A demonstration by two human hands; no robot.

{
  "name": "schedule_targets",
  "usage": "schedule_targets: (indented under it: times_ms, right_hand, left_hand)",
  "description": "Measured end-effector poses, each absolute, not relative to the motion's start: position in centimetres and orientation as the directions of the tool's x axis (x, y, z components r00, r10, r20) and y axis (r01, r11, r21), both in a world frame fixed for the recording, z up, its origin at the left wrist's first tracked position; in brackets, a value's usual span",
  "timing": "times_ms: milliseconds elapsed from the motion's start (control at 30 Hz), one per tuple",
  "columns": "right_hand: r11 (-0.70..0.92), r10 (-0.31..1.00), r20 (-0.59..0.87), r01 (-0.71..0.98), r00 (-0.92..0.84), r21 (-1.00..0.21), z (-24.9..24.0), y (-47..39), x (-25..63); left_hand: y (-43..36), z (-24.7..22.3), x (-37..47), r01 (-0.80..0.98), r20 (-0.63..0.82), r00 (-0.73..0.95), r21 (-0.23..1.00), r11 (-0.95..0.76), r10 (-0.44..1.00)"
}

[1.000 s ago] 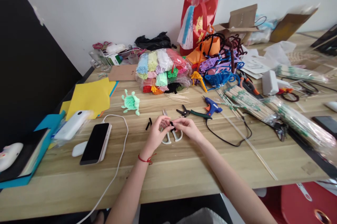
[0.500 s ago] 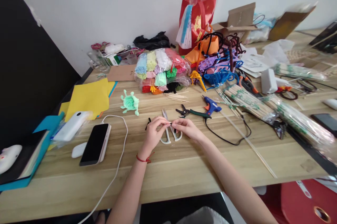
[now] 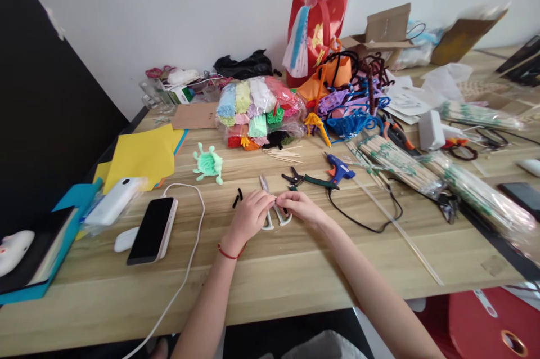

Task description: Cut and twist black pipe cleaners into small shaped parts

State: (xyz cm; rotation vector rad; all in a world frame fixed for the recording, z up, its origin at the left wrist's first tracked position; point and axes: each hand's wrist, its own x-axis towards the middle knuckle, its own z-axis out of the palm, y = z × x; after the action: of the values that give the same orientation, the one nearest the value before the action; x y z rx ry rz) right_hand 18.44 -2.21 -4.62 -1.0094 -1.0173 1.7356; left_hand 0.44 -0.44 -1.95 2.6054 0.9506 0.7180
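My left hand (image 3: 252, 212) and my right hand (image 3: 300, 207) meet over the scissors (image 3: 277, 214) with white handles. Both are closed in a pinch on a short black pipe cleaner piece (image 3: 275, 200), mostly covered by the fingertips. Two more black pieces (image 3: 238, 198) lie on the table just left of my left hand. Part of the scissors' handles is hidden beneath my hands. Beyond my right hand are black-and-green cutters (image 3: 295, 178) and a blue glue gun (image 3: 338, 170). A mint-green fuzzy figure (image 3: 208, 164) stands further left.
A clear bag of coloured pipe cleaner bundles (image 3: 259, 111) lies at the back, near a red bag (image 3: 318, 32). Wrapped wooden sticks (image 3: 400, 165) are to the right. A phone (image 3: 152, 230) and white cable (image 3: 198, 235) lie left; yellow sheets (image 3: 141, 156) are behind them.
My left hand has turned and its fingers have curled further over, shifting slightly right. Two black pieces beside it now show more fully. My right hand stays nearly in place.
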Motion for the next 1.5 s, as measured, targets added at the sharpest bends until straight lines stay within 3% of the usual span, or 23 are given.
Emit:
schedule_targets:
  times_ms: [167,300,467,600,733,833,1000,1100,1200,1300,1367,1500]
  right_hand:
    - [-0.323,0.905,-0.19,-0.325,-0.38,-0.889,-4.2,-2.3,18.5]
    - [-0.307,0.918,-0.191,-0.316,-0.348,-0.898,-4.5,-2.2,18.5]
    - [-0.078,0.981,-0.042,-0.182,-0.191,-0.98,-4.7,-2.2,18.1]
    - [0.151,0.985,0.146,0.046,-0.096,-0.987,-4.2,-2.6,17.7]
    - [0.346,0.938,0.333,0.332,-0.098,-0.878,-3.7,-3.2,17.6]
    - [0.489,0.871,0.449,0.434,-0.199,-0.756,-3.6,-3.5,17.7]
    - [0.599,0.8,0.48,0.538,-0.361,-0.593,-3.8,-3.6,17.8]
    - [0.529,0.849,0.441,0.48,-0.292,-0.7,-3.7,-3.5,17.9]
    - [0.347,0.937,0.306,0.355,-0.168,-0.868,-3.6,-3.1,18.1]
    - [0.122,0.985,0.105,0.121,-0.137,-0.985,-3.9,-2.5,18.3]
    - [-0.007,0.986,-0.004,-0.016,-0.169,-1.0,-4.1,-2.3,18.3]
    - [-0.122,0.98,-0.099,-0.13,-0.174,-0.984,-4.6,-2.1,18.0]
  left_hand:
    - [-0.5,-2.1,0.5,0.518,0.373,0.664,0.395,-0.759,0.648]
    - [-0.8,-2.0,0.8,0.495,0.369,0.633,0.483,-0.723,0.68]
    - [-1.0,-2.0,1.4,0.439,0.291,0.517,0.717,-0.542,0.805]
    - [-1.0,-2.3,1.8,0.352,0.145,0.448,0.878,-0.324,0.882]
    - [-0.9,-2.6,1.9,0.219,0.018,0.429,0.968,-0.124,0.903]
    - [-0.8,-2.7,1.9,0.13,-0.14,0.439,0.987,0.092,0.887]
    - [-0.6,-3.2,1.9,0.043,-0.284,0.463,0.953,0.298,0.84]
    - [-0.6,-3.3,1.9,0.099,-0.197,0.46,0.98,0.171,0.866]
    - [-0.7,-2.9,1.8,0.246,0.004,0.465,0.96,-0.134,0.885]
    - [-0.9,-2.2,1.6,0.406,0.189,0.493,0.813,-0.417,0.849]
    - [-1.0,-1.9,1.4,0.48,0.264,0.548,0.678,-0.556,0.794]
    - [-0.9,-1.9,1.3,0.561,0.31,0.603,0.491,-0.666,0.735]
